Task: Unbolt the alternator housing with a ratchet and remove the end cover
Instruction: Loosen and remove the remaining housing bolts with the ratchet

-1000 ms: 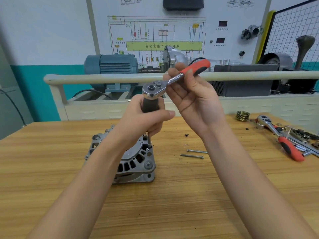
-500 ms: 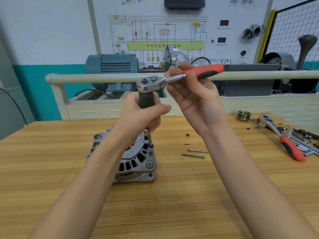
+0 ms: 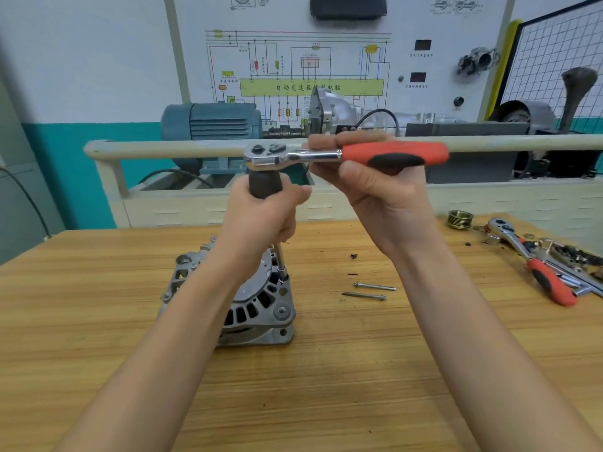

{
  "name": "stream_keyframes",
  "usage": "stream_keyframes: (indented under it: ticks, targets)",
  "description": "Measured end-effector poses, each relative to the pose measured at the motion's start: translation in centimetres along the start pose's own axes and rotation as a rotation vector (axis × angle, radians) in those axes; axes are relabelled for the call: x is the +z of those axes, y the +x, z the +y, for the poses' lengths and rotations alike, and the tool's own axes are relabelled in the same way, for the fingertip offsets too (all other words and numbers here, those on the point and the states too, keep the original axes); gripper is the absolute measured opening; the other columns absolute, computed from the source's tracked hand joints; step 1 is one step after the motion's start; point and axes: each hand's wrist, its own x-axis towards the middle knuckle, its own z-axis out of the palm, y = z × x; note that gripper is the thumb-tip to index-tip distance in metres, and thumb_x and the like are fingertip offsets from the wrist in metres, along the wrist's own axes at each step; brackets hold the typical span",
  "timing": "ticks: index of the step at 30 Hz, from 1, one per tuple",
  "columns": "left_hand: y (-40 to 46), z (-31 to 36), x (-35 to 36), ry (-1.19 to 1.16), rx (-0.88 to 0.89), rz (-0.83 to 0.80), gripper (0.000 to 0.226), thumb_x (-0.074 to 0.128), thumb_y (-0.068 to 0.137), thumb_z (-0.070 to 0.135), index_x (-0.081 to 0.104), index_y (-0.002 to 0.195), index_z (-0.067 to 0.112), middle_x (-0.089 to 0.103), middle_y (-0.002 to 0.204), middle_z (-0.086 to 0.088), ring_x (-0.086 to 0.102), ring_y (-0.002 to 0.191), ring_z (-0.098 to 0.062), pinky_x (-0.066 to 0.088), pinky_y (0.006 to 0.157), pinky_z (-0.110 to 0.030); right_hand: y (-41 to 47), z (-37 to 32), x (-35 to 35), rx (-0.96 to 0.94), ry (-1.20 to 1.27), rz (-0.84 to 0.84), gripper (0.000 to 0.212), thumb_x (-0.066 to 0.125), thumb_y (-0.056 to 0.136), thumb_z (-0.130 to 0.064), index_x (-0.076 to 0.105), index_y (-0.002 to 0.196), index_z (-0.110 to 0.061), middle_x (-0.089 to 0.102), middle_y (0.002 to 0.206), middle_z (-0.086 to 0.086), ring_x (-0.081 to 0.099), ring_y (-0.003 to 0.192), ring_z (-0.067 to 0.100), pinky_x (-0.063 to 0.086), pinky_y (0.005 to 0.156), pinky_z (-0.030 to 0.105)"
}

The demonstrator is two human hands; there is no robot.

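A grey cast alternator (image 3: 261, 308) sits on the wooden bench (image 3: 326, 386), partly hidden by my left forearm. A ratchet (image 3: 326, 156) with a red and black handle sits on a dark-handled extension (image 3: 264, 185) whose thin shaft and socket (image 3: 282, 270) reach a bolt at the housing's right rim. My left hand (image 3: 261, 216) grips the dark extension handle upright. My right hand (image 3: 368, 187) holds the ratchet handle near its head, fingers curled round it, the handle pointing right and level.
Two long loose bolts (image 3: 372, 290) lie right of the alternator. A second red-handled ratchet (image 3: 535, 265) and mixed metal parts lie at the bench's far right, with a brass pulley (image 3: 460, 219) behind them. A pale rail (image 3: 163, 146) and training rig stand beyond the bench.
My right hand swung the ratchet handle clockwise, from pointing up and away to level and rightward. My left hand stayed wrapped on the extension handle; the alternator did not move.
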Motion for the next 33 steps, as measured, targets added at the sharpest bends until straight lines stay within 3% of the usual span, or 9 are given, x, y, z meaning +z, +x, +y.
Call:
stream_keyframes:
  ticks: [9, 14, 18, 22, 25, 28, 33]
  targets:
    - [-0.4, 0.5, -0.6, 0.039, 0.143, -0.343, 0.03, 0.069, 0.074, 0.018, 0.05, 0.05, 0.021, 0.036, 0.042, -0.001, 0.034, 0.034, -0.019, 0.034, 0.042, -0.022, 0.4, 0.9, 0.6, 0.217, 0.308, 0.194, 0.02, 0.053, 0.084, -0.01, 0.071, 0.089, -0.004, 0.074, 0.085, 0.01, 0.072, 0.078, 0.018, 0.057, 0.07, 0.027]
    - [-0.2, 0.6, 0.2, -0.04, 0.079, -0.15, 0.04, 0.06, 0.08, 0.011, 0.045, 0.045, 0.024, 0.033, 0.04, 0.007, 0.024, 0.034, -0.012, 0.025, 0.04, -0.016, 0.2, 0.1, 0.4, 0.155, 0.315, 0.104, 0.016, 0.061, 0.079, -0.007, 0.071, 0.091, -0.003, 0.074, 0.092, 0.012, 0.071, 0.091, 0.024, 0.056, 0.081, 0.032]
    - [0.1, 0.4, 0.1, -0.093, 0.039, 0.044, 0.038, 0.06, 0.077, 0.014, 0.042, 0.045, 0.023, 0.032, 0.041, 0.005, 0.023, 0.036, -0.012, 0.023, 0.04, -0.018, 0.2, 0.2, 0.5, 0.101, 0.283, -0.054, 0.027, 0.069, 0.076, -0.01, 0.07, 0.101, -0.001, 0.07, 0.108, 0.016, 0.064, 0.108, 0.028, 0.05, 0.095, 0.036]
    - [-0.2, 0.3, 0.5, -0.056, 0.062, 0.008, 0.038, 0.061, 0.078, 0.012, 0.042, 0.046, 0.022, 0.032, 0.041, 0.005, 0.024, 0.035, -0.012, 0.025, 0.04, -0.018, 0.5, 0.6, 0.5, 0.134, 0.372, 0.046, 0.033, 0.062, 0.081, -0.014, 0.064, 0.11, 0.002, 0.071, 0.106, 0.017, 0.067, 0.103, 0.027, 0.053, 0.091, 0.035]
    - [-0.5, 0.4, 0.7, 0.038, 0.11, -0.172, 0.034, 0.067, 0.076, 0.012, 0.047, 0.049, 0.018, 0.036, 0.04, 0.004, 0.029, 0.035, -0.014, 0.028, 0.041, -0.02, 0.6, 1.0, 0.6, 0.16, 0.455, 0.2, 0.034, 0.053, 0.083, -0.016, 0.056, 0.111, 0.002, 0.073, 0.096, 0.014, 0.072, 0.09, 0.022, 0.057, 0.077, 0.03]
    - [-0.9, 0.7, 0.5, 0.097, 0.109, -0.315, 0.033, 0.071, 0.073, 0.021, 0.049, 0.049, 0.02, 0.038, 0.04, 0.002, 0.031, 0.034, -0.016, 0.03, 0.042, -0.022, 0.6, 0.9, 0.7, 0.173, 0.517, 0.219, 0.027, 0.054, 0.082, -0.012, 0.063, 0.102, 0.004, 0.073, 0.094, 0.016, 0.073, 0.085, 0.022, 0.058, 0.072, 0.029]
    - [-0.7, 0.8, 0.9, 0.017, 0.074, -0.099, 0.039, 0.06, 0.078, 0.011, 0.043, 0.044, 0.021, 0.034, 0.039, 0.004, 0.026, 0.034, -0.013, 0.027, 0.041, -0.017, 0.4, 0.2, 0.5, 0.15, 0.481, 0.193, 0.019, 0.055, 0.08, -0.006, 0.072, 0.086, 0.0, 0.073, 0.091, 0.017, 0.072, 0.085, 0.026, 0.058, 0.077, 0.034]
